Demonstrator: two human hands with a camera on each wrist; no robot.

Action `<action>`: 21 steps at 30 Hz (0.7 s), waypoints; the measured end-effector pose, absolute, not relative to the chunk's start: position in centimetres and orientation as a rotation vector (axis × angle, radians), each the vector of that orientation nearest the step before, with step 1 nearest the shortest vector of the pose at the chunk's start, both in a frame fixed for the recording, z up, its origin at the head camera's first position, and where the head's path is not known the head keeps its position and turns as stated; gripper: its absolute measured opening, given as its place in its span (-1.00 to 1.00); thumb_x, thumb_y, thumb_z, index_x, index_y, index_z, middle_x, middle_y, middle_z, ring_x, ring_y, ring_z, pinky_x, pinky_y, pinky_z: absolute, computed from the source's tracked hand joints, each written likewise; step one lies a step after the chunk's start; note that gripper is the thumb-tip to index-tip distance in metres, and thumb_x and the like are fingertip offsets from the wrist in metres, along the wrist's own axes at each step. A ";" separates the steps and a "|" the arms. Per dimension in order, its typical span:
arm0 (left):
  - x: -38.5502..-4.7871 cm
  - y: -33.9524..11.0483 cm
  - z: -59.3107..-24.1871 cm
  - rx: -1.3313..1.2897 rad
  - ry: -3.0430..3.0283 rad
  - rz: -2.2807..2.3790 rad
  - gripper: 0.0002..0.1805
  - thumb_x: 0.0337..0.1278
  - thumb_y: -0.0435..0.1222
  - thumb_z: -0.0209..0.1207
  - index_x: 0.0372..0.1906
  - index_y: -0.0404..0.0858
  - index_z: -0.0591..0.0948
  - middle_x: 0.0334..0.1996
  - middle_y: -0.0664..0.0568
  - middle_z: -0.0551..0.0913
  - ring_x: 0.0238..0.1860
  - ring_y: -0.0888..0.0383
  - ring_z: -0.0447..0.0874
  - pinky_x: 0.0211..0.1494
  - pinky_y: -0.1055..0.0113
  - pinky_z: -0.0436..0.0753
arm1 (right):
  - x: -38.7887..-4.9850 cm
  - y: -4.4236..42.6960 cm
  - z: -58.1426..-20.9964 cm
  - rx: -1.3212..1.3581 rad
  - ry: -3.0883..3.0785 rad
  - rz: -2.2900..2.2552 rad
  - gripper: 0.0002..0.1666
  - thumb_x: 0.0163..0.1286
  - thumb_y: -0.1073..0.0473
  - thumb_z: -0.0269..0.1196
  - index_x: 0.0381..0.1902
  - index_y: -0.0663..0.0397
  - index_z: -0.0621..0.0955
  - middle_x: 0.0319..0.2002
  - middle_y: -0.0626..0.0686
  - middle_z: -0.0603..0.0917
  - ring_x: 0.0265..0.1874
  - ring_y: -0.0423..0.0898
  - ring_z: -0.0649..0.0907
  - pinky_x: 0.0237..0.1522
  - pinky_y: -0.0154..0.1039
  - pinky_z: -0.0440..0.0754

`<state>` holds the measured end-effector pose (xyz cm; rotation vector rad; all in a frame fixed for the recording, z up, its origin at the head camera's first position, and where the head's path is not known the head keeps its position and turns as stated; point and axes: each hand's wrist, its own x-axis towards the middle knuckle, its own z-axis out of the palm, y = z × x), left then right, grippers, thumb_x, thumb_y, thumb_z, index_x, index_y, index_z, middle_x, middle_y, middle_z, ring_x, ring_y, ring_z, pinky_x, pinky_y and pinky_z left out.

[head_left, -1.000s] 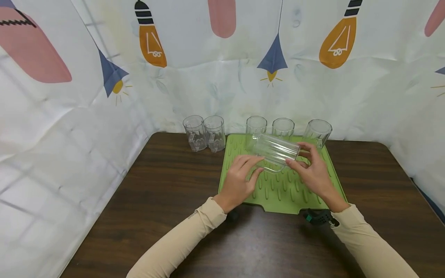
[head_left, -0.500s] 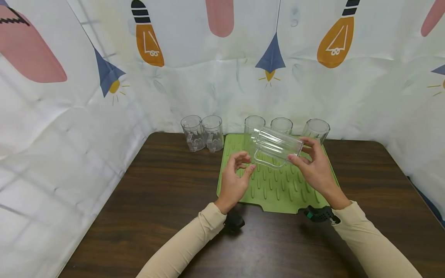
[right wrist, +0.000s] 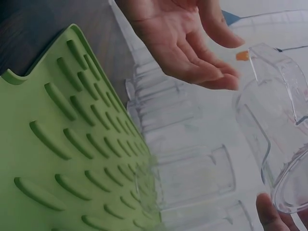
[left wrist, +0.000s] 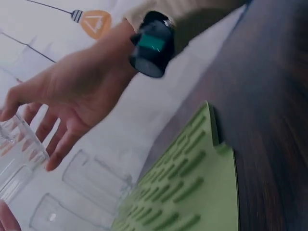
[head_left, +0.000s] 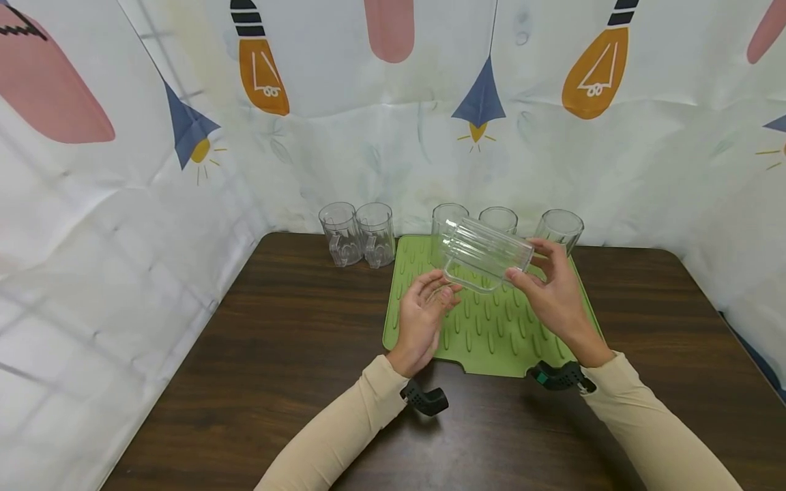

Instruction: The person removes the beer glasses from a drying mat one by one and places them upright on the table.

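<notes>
In the head view, a clear handled mug (head_left: 488, 249) is held on its side, tilted, above a green ridged mat (head_left: 485, 341), towards 12 o'clock from the mat's centre. Its end at 4 o'clock is gripped by the curled fingers of the right hand (head_left: 559, 300). The left hand (head_left: 422, 317) is placed at 8 o'clock from the mug, just beside the handle (head_left: 475, 288), its fingers loosely extended and the thumb set apart; whether the handle is touched cannot be told. Along the mat's far edge, a second mug (head_left: 445, 221) is stood at 11 o'clock, a third mug (head_left: 499, 218) at 12 and a fourth mug (head_left: 560, 230) between 1 and 2. Two further mugs (head_left: 376, 235) are set side by side on the dark tabletop (head_left: 295, 327) at 10 o'clock.
</notes>
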<state>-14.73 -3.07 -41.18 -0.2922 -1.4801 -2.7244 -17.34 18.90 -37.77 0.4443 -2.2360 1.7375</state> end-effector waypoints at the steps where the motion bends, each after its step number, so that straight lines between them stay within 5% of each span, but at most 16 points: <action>1: -14.8 -2.9 -41.2 -0.293 -1.400 -2.786 -0.65 0.47 -0.51 0.09 0.26 -0.33 0.41 0.03 0.06 0.58 0.07 0.16 0.71 0.21 0.34 0.76 | -17.4 18.8 -37.8 0.446 -2.233 1.731 -0.34 0.48 0.34 0.25 0.43 0.27 0.25 0.23 -0.29 0.33 0.20 -0.40 0.49 0.03 -0.65 0.66; 21: -14.9 -1.1 -40.5 -0.292 -0.867 -3.093 -0.84 0.53 -0.41 0.02 -0.05 -0.10 0.55 -0.09 0.16 0.65 -0.01 0.25 0.74 0.32 0.32 0.71 | -17.8 17.5 -37.6 0.464 -2.235 1.727 -0.29 0.46 0.36 0.26 0.45 0.31 0.22 0.25 -0.21 0.34 0.25 -0.25 0.49 0.09 -0.64 0.64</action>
